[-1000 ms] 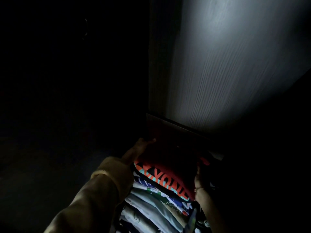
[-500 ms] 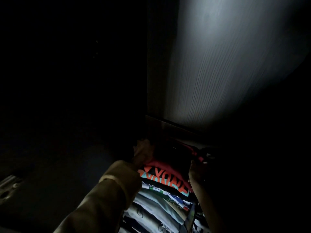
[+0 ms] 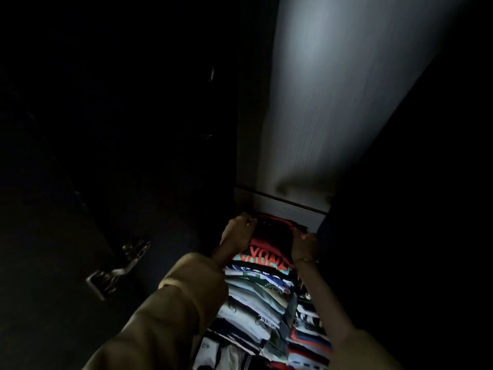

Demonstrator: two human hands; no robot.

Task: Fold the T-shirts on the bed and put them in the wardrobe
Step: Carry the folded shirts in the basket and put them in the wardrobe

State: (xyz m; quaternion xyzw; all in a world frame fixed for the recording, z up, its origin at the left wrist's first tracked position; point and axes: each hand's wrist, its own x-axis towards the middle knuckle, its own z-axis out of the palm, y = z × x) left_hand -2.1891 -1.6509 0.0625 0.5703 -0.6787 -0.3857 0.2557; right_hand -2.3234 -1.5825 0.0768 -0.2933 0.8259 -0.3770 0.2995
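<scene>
Both hands have come closer together on the top shirt since a moment ago, and I now see more of the pile below them.

Around the hands it is very dark. A pale wardrobe wall (image 3: pixel 333 102) rises just past the fingers, lit from above. A shelf edge (image 3: pixel 288 208) sits right behind the hands, close over the shirt, so the gap there looks tight. Off to the left of my left hand a metal door hinge (image 3: pixel 117 268) shines on a dark door.

My left hand (image 3: pixel 238 235) reaches forward in a tan sleeve (image 3: pixel 186 295). Its fingers curl over the left edge of the black and red T-shirt (image 3: pixel 269 249). My right hand (image 3: pixel 304 247) is on the other side, fingers and thumb pinching the shirt's right edge. A thin bracelet (image 3: pixel 306 260) shows at that wrist.

That shirt is folded and lies between the two hands, on top of a tall stack of folded shirts (image 3: pixel 256 297) inside the wardrobe. Big orange letters show on its near edge. Beside the stack, under my right arm, is a second pile (image 3: pixel 306 327).
</scene>
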